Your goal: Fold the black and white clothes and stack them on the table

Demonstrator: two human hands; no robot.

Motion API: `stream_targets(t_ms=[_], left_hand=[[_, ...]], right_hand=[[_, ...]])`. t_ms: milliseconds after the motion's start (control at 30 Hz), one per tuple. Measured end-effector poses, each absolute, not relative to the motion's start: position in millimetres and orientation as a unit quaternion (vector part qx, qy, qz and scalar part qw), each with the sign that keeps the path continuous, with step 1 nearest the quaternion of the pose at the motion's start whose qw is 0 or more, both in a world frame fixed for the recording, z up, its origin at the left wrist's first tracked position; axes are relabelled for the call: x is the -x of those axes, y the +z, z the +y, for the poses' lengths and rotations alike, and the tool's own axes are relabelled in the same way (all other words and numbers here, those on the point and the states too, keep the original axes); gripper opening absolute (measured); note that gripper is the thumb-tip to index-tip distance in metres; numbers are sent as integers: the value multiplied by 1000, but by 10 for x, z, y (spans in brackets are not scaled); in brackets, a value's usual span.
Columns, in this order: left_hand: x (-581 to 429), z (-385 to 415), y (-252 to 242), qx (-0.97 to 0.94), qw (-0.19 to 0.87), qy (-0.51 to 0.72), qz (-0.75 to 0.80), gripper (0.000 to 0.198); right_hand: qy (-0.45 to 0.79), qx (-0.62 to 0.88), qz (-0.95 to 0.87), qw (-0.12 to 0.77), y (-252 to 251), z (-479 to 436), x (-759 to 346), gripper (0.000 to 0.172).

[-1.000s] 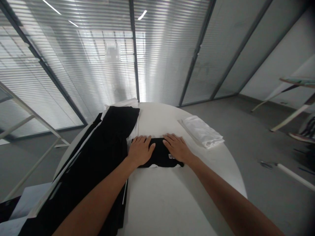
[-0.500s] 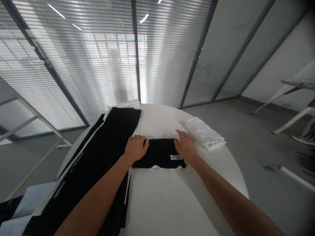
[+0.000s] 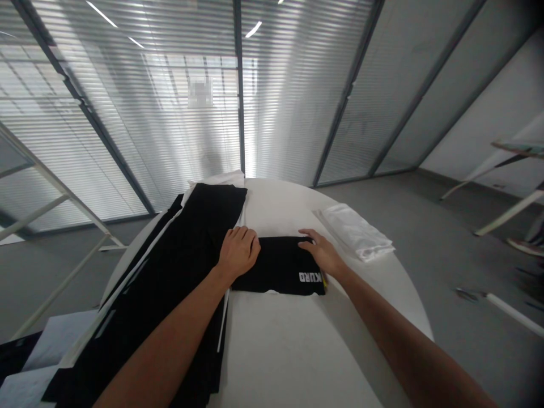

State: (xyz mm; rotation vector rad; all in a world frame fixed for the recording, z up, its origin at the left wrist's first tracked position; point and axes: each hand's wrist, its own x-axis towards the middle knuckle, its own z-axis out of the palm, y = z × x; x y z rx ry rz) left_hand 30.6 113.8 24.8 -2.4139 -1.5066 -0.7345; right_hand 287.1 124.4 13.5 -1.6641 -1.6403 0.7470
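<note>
A black folded garment (image 3: 280, 271) with white lettering lies in the middle of a round white table (image 3: 280, 351). My left hand (image 3: 238, 252) rests flat on the garment's left end, fingers together and stretched forward. My right hand (image 3: 321, 252) lies on its right end, fingers extended along the far right corner. Neither hand grips anything.
A pile of black clothes with white stripes (image 3: 170, 272) covers the table's left side. A folded white cloth (image 3: 356, 231) lies at the far right of the table. Glass walls with blinds stand behind; grey floor and another table's legs (image 3: 505, 209) are to the right.
Both hands have slid apart from the middle of the folded garment to its left and right ends, uncovering the white lettering.
</note>
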Motion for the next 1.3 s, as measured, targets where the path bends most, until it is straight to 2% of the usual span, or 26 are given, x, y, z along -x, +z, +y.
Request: stream_targets(t_ms=[100,200,267,400,600,700,800,900,1000,1200,1300], left_hand=[[-302,1142,245,804,104,-261,-524,29],[-270,1162,246,800,72,-266,-533,31],[-227,1194,240,798,30,-258,-543,36],[-130,1303,203,775,-67,-238,-582,47],[-100,1434,123,734,-151,-269,-605,52],[-116,1436,96,704,-149,-312,-620,52],[-123,1418,83,682,-133,-353,-627,52],[-115,1406,93,666,-137,-368,-634,53],[-88,1404,138,670,-122,-342,-648,50],[40,1438,200,664,58,-273,-694,25],[103,1475,152,629,40,-212,-747,28]], right_hand=[[444,581,-523,438,258,1193,-2873,40],[587,495,-426,479,428,1088,-2819,43],[628,458,-407,481,504,1037,-2786,41],[619,450,-413,493,481,1061,-2803,34],[574,541,-450,419,389,1138,-2959,32],[627,512,-468,355,444,1086,-2981,34],[658,452,-525,294,487,1037,-2959,47],[597,445,-600,293,475,1040,-2931,53],[500,471,-649,326,455,1064,-2917,40],[389,522,-660,376,610,1002,-2891,26],[316,541,-655,422,804,963,-2901,24]])
